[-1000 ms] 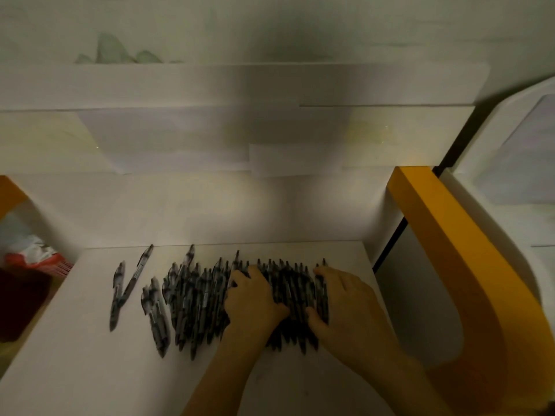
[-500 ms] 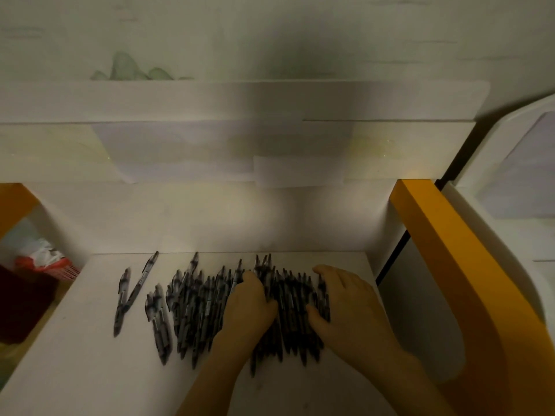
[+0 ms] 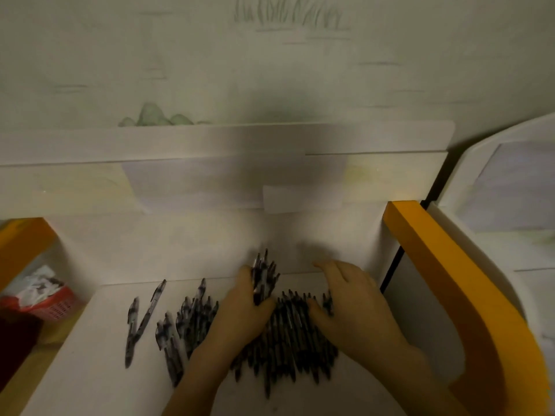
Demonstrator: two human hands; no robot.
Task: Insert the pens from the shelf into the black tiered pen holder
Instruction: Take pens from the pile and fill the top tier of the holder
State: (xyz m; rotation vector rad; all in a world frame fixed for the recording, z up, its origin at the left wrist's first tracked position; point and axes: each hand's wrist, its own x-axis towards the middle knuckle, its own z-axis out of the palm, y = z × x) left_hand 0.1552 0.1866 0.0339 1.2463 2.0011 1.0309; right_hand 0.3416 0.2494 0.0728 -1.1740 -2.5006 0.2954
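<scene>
A heap of dark pens [image 3: 288,334] lies on a white shelf [image 3: 90,355], most of them lined up roughly front to back. The left hand [image 3: 243,313] is curled around a bundle [image 3: 264,276] of several pens at the back of the heap, thumb on the near side and fingers on the far side, so that the bundle stands tilted with its tips above the rest. The right hand [image 3: 351,304] lies palm down on the right part of the heap, fingers loosely spread and slightly bent, its thumb touching the pens; whether it grips any pen cannot be told. Left of the heap, 2 loose pens [image 3: 141,319] lie apart from it, crossing in a narrow V. More pens fan out between those 2 and the left hand.

The shelf backs onto a white panel [image 3: 180,241], with pale sheets [image 3: 225,181] above it. An orange frame [image 3: 450,280] curves down the right side of the shelf. On the left, lower down, a red basket [image 3: 57,304] holds crumpled white stuff. The scene is dim and a little blurred.
</scene>
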